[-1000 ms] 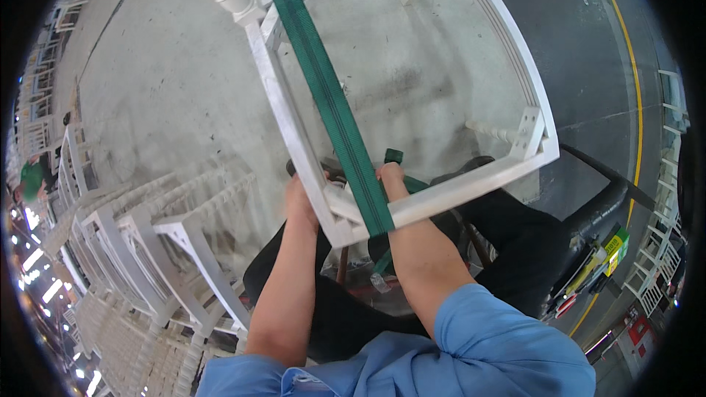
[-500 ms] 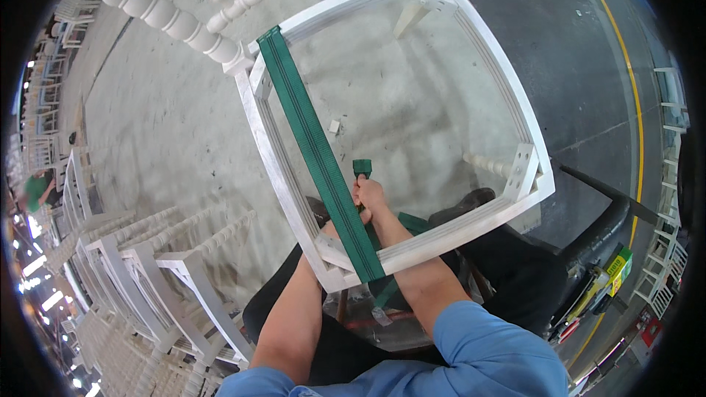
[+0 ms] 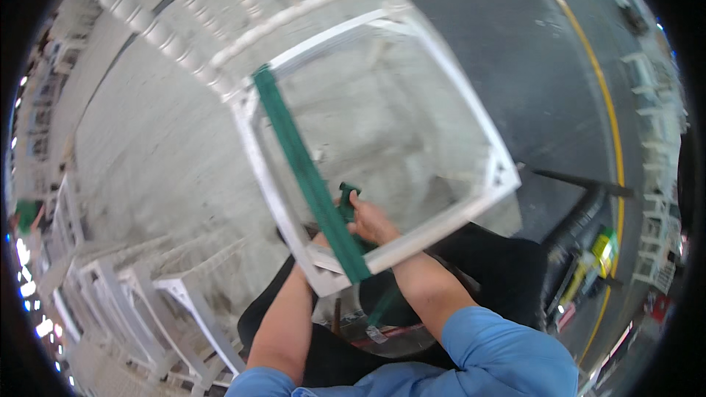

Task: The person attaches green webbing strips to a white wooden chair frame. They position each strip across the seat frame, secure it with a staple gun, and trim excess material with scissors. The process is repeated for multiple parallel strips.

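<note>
A white chair frame (image 3: 434, 241) with an open seat is in front of me. One green webbing strap (image 3: 300, 162) runs taut along the left side of the seat, from the back rail to the front rail. Both my forearms reach under the front rail. My right hand (image 3: 373, 223) shows inside the seat opening, its fingers closed on a loose green webbing end (image 3: 348, 202). Close beside it, my left hand (image 3: 321, 240) is mostly hidden behind the strap and the front corner, so its fingers do not show.
Several white chair frames (image 3: 176, 287) stand in a row at lower left. The chair's turned spindles (image 3: 198, 15) rise at the far side. To the right, a black padded armrest (image 3: 577, 224) has a yellow-green box (image 3: 604, 250) and tools by it. A yellow line (image 3: 603, 88) crosses the floor.
My view has shifted and blurred, with more of the chair back showing. The loose webbing end has tilted and sits closer to the taut strap, my right hand still on it.
</note>
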The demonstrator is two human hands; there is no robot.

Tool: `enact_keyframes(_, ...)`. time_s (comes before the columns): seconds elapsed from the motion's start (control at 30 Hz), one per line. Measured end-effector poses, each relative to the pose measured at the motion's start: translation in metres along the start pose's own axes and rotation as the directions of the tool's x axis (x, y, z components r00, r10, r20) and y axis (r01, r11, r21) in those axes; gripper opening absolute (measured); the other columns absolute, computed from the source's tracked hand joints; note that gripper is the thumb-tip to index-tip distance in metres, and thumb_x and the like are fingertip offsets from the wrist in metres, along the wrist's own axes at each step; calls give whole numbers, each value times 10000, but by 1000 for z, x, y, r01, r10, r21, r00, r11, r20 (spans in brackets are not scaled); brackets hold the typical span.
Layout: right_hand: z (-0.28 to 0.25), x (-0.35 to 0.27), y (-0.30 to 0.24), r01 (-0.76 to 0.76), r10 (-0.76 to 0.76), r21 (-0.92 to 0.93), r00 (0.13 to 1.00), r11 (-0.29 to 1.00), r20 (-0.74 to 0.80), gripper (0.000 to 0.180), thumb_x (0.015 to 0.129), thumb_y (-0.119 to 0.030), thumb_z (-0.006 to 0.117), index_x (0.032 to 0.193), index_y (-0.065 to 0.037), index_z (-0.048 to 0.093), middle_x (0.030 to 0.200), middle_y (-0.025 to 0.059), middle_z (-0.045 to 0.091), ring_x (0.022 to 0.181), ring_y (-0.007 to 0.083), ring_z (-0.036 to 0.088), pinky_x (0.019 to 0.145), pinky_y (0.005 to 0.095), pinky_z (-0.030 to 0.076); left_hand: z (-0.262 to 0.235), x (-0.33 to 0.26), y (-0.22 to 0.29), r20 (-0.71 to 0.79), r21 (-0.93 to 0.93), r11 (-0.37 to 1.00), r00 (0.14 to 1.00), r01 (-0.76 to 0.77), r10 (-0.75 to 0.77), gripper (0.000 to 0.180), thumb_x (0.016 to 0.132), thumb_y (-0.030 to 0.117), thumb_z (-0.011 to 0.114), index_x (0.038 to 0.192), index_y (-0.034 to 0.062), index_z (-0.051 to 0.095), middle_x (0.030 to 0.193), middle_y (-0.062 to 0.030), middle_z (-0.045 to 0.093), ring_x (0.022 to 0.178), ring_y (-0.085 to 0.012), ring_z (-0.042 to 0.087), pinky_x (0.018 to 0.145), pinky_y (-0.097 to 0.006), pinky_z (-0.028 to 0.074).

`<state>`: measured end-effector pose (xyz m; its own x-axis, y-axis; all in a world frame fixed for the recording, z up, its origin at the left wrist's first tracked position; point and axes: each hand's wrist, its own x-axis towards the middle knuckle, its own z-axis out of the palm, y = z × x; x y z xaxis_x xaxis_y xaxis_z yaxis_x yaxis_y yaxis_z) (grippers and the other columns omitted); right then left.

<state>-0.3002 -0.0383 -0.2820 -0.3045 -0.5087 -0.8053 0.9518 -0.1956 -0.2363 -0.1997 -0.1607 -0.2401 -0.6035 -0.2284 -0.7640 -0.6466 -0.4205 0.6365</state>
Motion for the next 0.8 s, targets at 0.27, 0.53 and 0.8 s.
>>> enact_keyframes(0.27, -75, -332, -52, 220, -299, -695, 954, 685, 8, 222, 1013, -108, 674, 1181, 17, 746, 1072, 125, 782, 874, 196, 743, 838, 342, 608, 7, -31, 28, 28, -23, 997, 997, -67, 68, 209, 900, 199, 893, 998, 164, 713, 882, 16, 663, 787, -162, 650, 685, -338, 559)
enact_keyframes(0.53, -301, -554, -79, -287, -684, -675, 84, 679, -724, 394, 894, -158, 784, 1240, 24, 736, 1065, 95, 765, 927, 208, 705, 836, 381, 554, 12, -5, 8, 322, -365, 910, 944, 195, -74, 395, 961, 215, 802, 1317, 130, 652, 1016, -38, 681, 900, -207, 678, 785, -394, 579)
enact_keyframes(0.8, -278, -548, -68, 119, -789, -782, 155, 612, -594, 554, 707, 66, 653, 1257, 5, 624, 1089, 72, 694, 931, 217, 672, 796, 364, 544, -24, -9, 22, 138, -165, 986, 990, 17, 6, 390, 965, 226, 786, 1319, 124, 660, 1056, -54, 684, 942, -220, 679, 814, -404, 577)
